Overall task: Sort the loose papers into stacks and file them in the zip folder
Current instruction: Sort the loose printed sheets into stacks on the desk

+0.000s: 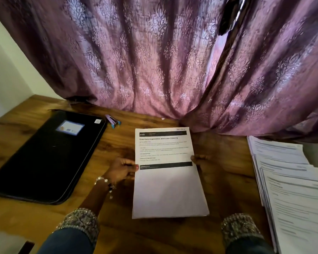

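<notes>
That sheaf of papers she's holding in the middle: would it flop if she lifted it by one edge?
Probably. The sheaf of papers looks thin, so it would likely droop from one edge; the left hand and right hand hold it from both sides. Its lower edges look slightly fanned, so sheets might slide apart.

Head view, down over desk [228, 162]

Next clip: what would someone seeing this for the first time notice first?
Most likely the printed sheets at the centre of the wooden desk, gripped at their side edges by the left hand and right hand. Next, the purple curtain filling the whole background. A black zip folder lies closed on the left, and a fanned paper pile spreads along the right edge.
</notes>
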